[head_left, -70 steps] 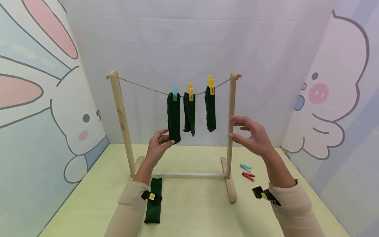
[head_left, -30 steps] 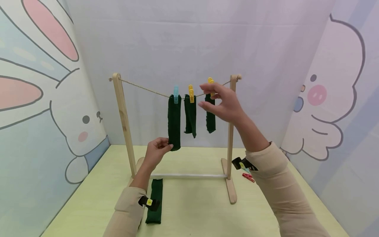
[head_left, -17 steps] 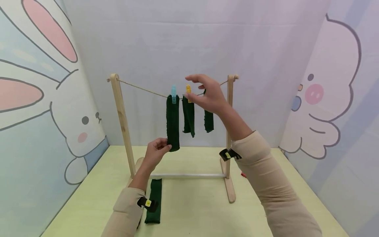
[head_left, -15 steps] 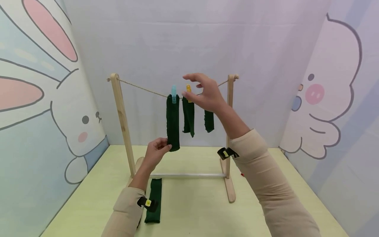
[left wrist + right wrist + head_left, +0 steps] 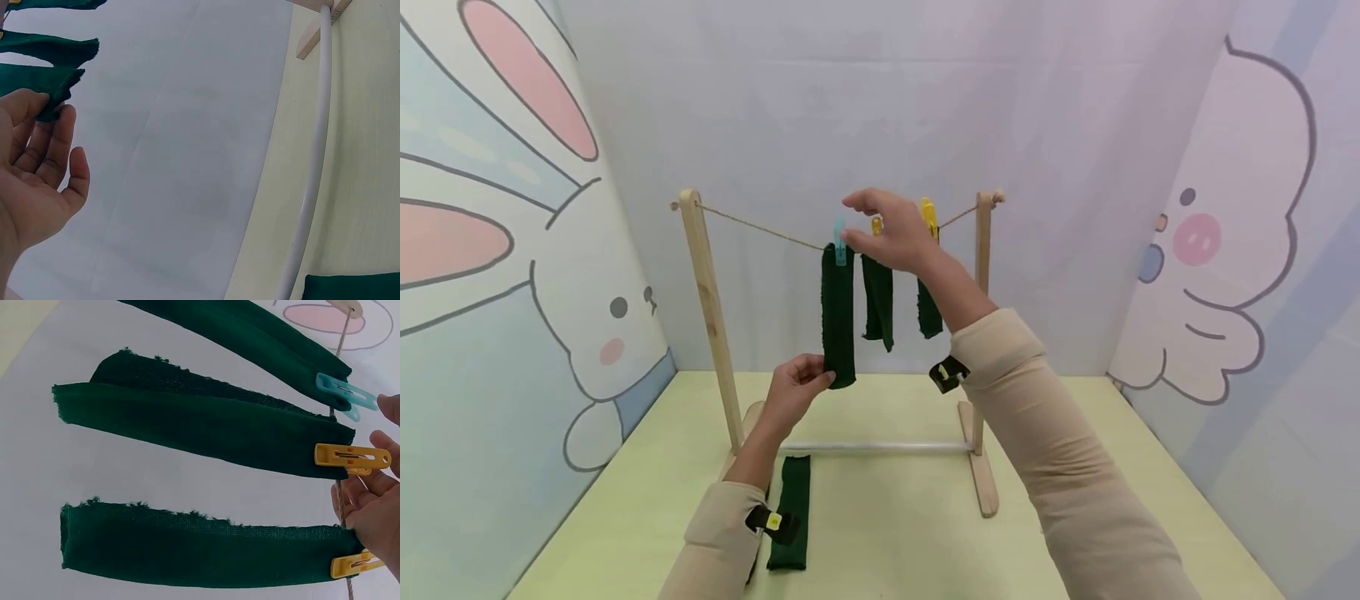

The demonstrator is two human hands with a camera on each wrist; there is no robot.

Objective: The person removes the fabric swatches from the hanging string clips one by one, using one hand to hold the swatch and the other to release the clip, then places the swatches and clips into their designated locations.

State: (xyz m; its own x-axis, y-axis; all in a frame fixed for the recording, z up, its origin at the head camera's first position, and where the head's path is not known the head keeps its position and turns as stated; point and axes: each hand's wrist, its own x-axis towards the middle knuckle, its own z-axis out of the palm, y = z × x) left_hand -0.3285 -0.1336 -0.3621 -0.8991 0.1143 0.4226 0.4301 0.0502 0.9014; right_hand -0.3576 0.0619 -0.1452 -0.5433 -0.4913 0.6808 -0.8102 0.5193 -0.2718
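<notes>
A dark green cloth strip [image 5: 838,321] hangs from the string under a light blue clothespin [image 5: 840,254]. My left hand [image 5: 793,390] pinches its lower end between thumb and fingers, plain also in the left wrist view, where the cloth [image 5: 53,84] sits at the fingertips. Up at the string, my right hand [image 5: 895,235] has thumb and forefinger spread around the blue pin's top. In the right wrist view the thumb is at or very near the end of the blue clothespin [image 5: 347,390]; contact is hard to tell. Two more green strips hang under yellow clothespins [image 5: 351,456], partly behind the right hand.
The string [image 5: 760,227] sags between two wooden posts [image 5: 709,308], joined low down by a white rod [image 5: 880,447]. Another green strip [image 5: 790,542] lies on the table, partly behind the left wrist. Cartoon-printed panels stand on both sides. The right sleeve covers the table's right part.
From beside the right post, my right hand has moved up and left, past the yellow clothespins to the blue one. My left hand keeps hold of the strip, slightly lower.
</notes>
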